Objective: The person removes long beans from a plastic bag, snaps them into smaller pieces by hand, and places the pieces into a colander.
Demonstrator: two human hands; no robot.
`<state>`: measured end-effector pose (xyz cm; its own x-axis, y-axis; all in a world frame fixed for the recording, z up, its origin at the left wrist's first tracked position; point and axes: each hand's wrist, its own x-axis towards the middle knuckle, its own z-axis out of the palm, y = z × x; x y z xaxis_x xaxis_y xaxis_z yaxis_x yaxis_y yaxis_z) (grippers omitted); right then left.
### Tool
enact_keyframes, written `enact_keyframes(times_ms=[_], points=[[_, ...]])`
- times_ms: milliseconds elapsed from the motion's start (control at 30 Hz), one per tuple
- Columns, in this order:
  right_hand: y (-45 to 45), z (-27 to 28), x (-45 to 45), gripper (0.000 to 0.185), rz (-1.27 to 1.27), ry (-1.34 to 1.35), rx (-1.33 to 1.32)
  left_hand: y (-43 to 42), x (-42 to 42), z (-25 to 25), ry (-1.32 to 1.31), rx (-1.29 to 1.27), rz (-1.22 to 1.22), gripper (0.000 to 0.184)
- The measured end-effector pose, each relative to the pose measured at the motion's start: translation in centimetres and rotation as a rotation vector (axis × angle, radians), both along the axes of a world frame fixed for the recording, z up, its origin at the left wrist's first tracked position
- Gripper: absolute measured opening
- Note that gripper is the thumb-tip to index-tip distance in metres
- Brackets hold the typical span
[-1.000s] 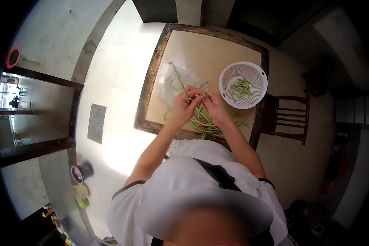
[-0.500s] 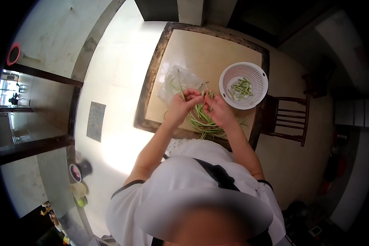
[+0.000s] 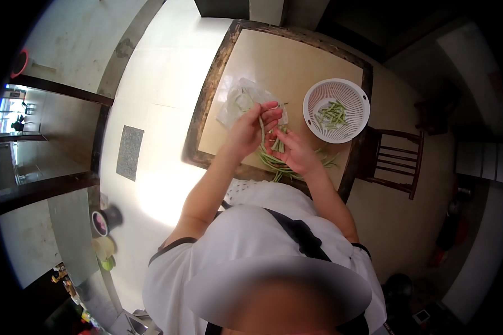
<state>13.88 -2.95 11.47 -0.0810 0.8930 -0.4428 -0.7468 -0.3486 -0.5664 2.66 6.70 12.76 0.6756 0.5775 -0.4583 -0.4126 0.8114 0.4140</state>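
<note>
Over the near part of the table, my left hand (image 3: 252, 129) has its thumb against a long green bean (image 3: 262, 127) that hangs down beside the palm; its other fingers are loosely curled. Just to the right and lower, my right hand (image 3: 297, 153) is curled round several short bean pieces (image 3: 278, 146). The fingertips of both hands are close together. Below them lies a pile of long green beans (image 3: 276, 163), partly covered by my right hand. Behind my left hand is a crumpled clear plastic bag (image 3: 229, 113).
A white plastic colander (image 3: 356, 128) with cut bean pieces (image 3: 334, 113) stands on the table's right side. The table (image 3: 207, 111) has a dark worn wooden rim. A wooden chair (image 3: 398, 159) is at its right. Buckets (image 3: 101, 223) stand by the wall at left.
My hands have drawn slightly apart, the left one rising with its fingers more open. The bean at my left hand now hangs downward instead of sticking up. The camera view has shifted a little.
</note>
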Motion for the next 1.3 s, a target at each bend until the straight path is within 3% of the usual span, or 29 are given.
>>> enact_keyframes(times_ms=[67, 200, 300, 400, 500, 600, 633, 700, 800, 867, 1000, 1067, 1100, 1167, 1300], points=[[0.1, 0.4, -0.5, 0.012, -0.013, -0.012, -0.008, -0.1, -0.2, -1.1, 0.024, 0.367, -0.184, 0.041], [0.3, -1.2, -0.4, 0.011, 0.125, -0.006, 0.093, -0.9, 0.4, -0.2, 0.073, 0.421, -0.254, 0.045], [0.4, -0.3, -0.9, 0.008, -0.014, -0.098, 0.047, -0.9, 0.3, -1.0, 0.075, 0.511, -0.272, 0.046], [0.2, -0.7, -0.7, 0.009, -0.066, -0.25, 0.037, 0.1, -0.8, -1.5, 0.107, 0.412, -0.222, 0.042], [-0.1, -0.7, -0.8, 0.013, -0.072, -0.315, 0.046, 1.5, -1.8, -2.7, -0.027, 0.256, -0.048, 0.034], [0.0, -1.4, -1.0, 0.015, -0.026, -0.396, -0.002, 1.7, -1.7, -0.8, 0.243, 0.382, 0.155, 0.021], [0.1, -2.0, -1.0, 0.016, -0.038, -0.377, -0.03, 1.4, -1.6, -0.5, 0.243, 0.383, 0.154, 0.021], [0.3, -3.3, -0.9, 0.017, -0.05, -0.358, -0.057, 0.5, -1.2, -0.2, 0.378, 0.783, 0.033, 0.018], [0.6, -7.3, 0.7, 0.017, -0.101, -0.322, -0.235, -0.7, -0.8, 0.0, 0.306, 0.725, 0.088, 0.015], [-0.2, -11.4, 2.5, 0.017, -0.081, -0.055, -0.361, -0.8, -0.8, 1.4, 0.228, 0.607, 0.173, 0.015], [0.3, -2.8, 0.7, 0.013, -0.22, -0.053, -0.34, 0.7, -1.6, 2.9, 0.092, 0.383, 0.064, 0.016], [0.6, 0.5, 0.8, 0.01, -0.036, 0.097, -0.021, 0.8, -1.4, 1.5, 0.106, 0.355, 0.024, 0.016], [0.8, 1.5, 0.8, 0.01, -0.039, 0.099, -0.02, 0.8, -1.3, 1.1, 0.12, 0.326, -0.021, 0.016], [1.0, 2.6, 1.0, 0.01, 0.146, 0.078, 0.09, 0.5, -1.0, 0.8, 0.114, 0.334, -0.022, 0.017], [0.7, 1.6, 0.5, 0.01, 0.174, -0.093, 0.098, 0.3, -1.0, 0.7, 0.121, 0.402, -0.041, 0.017]])
